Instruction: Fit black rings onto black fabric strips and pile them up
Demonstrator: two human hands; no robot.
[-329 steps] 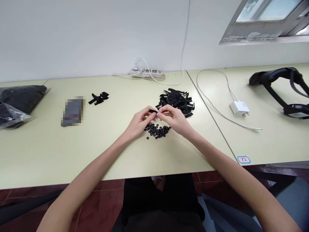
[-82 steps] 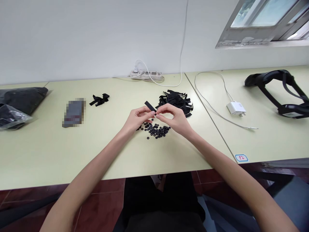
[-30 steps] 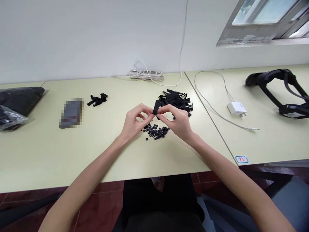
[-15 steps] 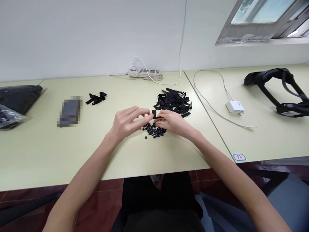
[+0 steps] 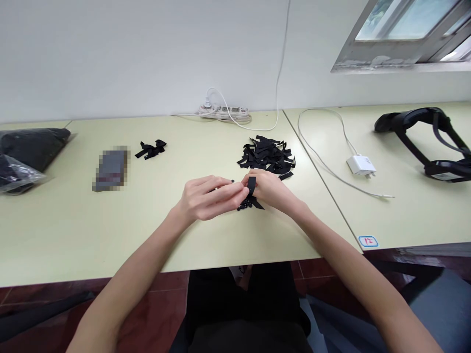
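A short black fabric strip [image 5: 251,184] is bent between my two hands, one end upright and another end sticking out low to the right. My right hand [image 5: 270,190] is closed around it, its fingers partly hidden behind the strip. From the left, my left hand [image 5: 209,197] pinches at the strip's edge with thumb and fingers together. Whether a small ring is held there too, I cannot make out. Beneath the hands lies a pile of small black rings [image 5: 244,205], mostly covered by my left hand. Just beyond my right hand is a heap of black fabric strips [image 5: 268,155].
A smaller bunch of black strips [image 5: 150,149] lies to the left, beside a blurred dark object [image 5: 111,169] and a black plastic bag [image 5: 33,154]. A power strip [image 5: 224,113] sits against the wall. To the right are a white charger [image 5: 361,165] with cable and a black headset [image 5: 423,139].
Both hands have shifted slightly right and nearer. The strip has turned to stand upright between them, and my left hand now covers more of the rings. The view has moved slightly.
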